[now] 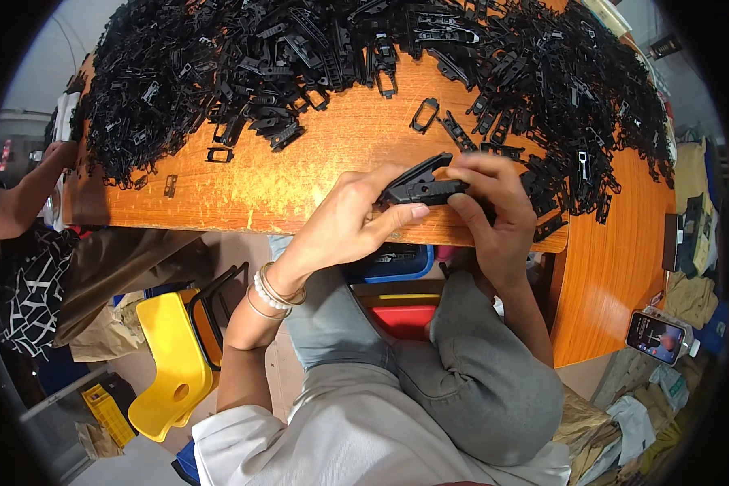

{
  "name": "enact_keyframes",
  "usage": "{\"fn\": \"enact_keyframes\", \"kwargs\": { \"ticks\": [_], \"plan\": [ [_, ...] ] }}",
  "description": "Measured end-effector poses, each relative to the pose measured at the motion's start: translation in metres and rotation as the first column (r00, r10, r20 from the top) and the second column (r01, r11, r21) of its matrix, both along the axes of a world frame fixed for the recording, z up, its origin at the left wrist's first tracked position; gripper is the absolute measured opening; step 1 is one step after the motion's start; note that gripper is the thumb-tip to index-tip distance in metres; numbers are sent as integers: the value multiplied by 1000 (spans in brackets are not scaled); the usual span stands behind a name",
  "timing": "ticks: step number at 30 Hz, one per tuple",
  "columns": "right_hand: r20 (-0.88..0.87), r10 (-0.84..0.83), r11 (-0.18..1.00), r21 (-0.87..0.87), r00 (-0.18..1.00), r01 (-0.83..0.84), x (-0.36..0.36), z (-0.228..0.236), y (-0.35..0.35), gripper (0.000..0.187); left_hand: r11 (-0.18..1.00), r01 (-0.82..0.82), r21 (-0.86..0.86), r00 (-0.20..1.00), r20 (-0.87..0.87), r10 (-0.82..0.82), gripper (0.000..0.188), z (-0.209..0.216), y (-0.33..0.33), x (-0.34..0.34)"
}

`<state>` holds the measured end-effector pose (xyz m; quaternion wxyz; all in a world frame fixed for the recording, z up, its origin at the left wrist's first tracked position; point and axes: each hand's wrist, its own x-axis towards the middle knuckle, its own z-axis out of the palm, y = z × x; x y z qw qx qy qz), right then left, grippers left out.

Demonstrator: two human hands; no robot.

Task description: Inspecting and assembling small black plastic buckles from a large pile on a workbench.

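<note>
My left hand (350, 212) is closed on a long black plastic part (423, 191), its thumb along the near side. The part has two arms that meet at the left and spread apart in a narrow V, like a clip. At the part's right end are the bent thumb and fingers of my right hand (498, 211), slightly blurred, with that end between them. Whether a smaller piece is also in those fingers is hidden. Both hands are just above the front edge of the orange-brown wooden table (300, 182).
Large heaps of black plastic pieces (154, 81) cover the table's far side, with loose black frames (424, 115) nearer. A blue bin (397, 266) sits below the table edge. To the left are a yellow chair (166, 356) and another person's arm (24, 202). A phone (654, 336) stands at the right.
</note>
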<state>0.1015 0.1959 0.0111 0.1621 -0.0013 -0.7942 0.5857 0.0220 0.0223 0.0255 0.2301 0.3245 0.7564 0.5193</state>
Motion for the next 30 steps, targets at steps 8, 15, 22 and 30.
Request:
{"fn": "enact_keyframes", "kwargs": {
  "ticks": [8, 15, 22, 30],
  "plan": [
    [-14, 115, 992, 46, 993, -114, -2, -3, 2, 27, 996, 8, 86, 1000, -27, -5, 27, -15, -5, 7],
    [46, 90, 996, -21, 995, -90, 0, 0, 0, 26, 971, -60, 232, 963, 268, -5, 26, -26, -7, 15],
    [366, 424, 902, -252, 829, -350, 3, -2, -13, 19, 993, 0, 122, 999, -44, 5, 23, -43, -46, -12],
    [326, 480, 872, -71, 814, -485, 1, -18, -31, 16, 894, -439, 92, 739, -529, 418, 8, -41, -30, -38]
  ]
}}
